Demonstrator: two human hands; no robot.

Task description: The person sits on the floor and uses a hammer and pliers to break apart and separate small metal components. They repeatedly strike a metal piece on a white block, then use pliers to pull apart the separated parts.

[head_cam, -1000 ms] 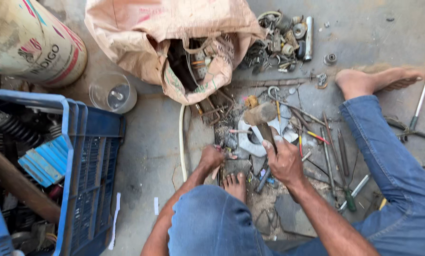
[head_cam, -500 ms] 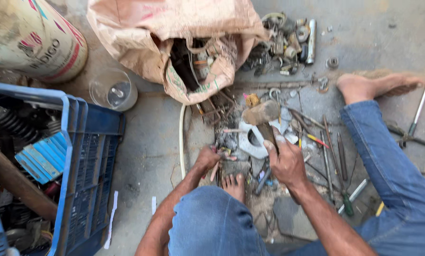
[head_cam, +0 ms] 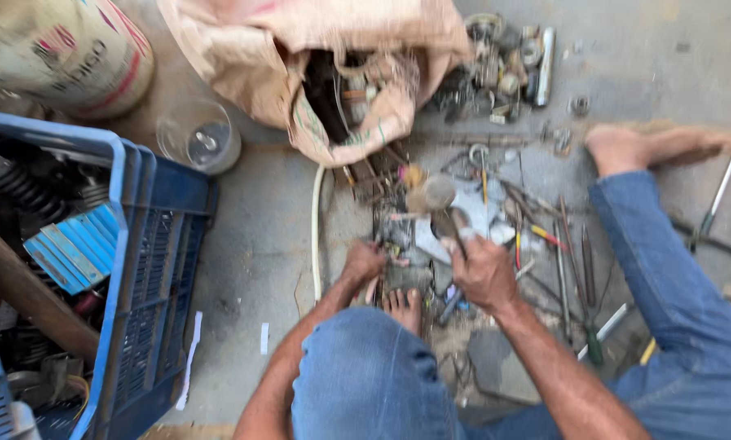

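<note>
I sit on the concrete floor in blue jeans with my bare left foot (head_cam: 404, 305) tucked in front of me. My right hand (head_cam: 484, 273) is shut on the handle of what looks like a hammer (head_cam: 432, 195), whose head is up over a pile of scrap metal parts (head_cam: 463, 220). My left hand (head_cam: 361, 262) presses on a small dark metal part (head_cam: 400, 243) on the floor just ahead of my foot. The picture is blurred, so the part's shape is unclear.
An open brown sack (head_cam: 357, 90) with metal pieces lies ahead. A blue plastic crate (head_cam: 149, 244) full of springs and parts stands left, a clear plastic jar (head_cam: 198, 138) beside it. Screwdrivers and rods (head_cam: 573, 269) lie right, near my outstretched right foot (head_cam: 651, 147).
The view has shifted a little. My right hand has closed on the handle and the hammer head has come up over the pile. My left hand stays on the part.
</note>
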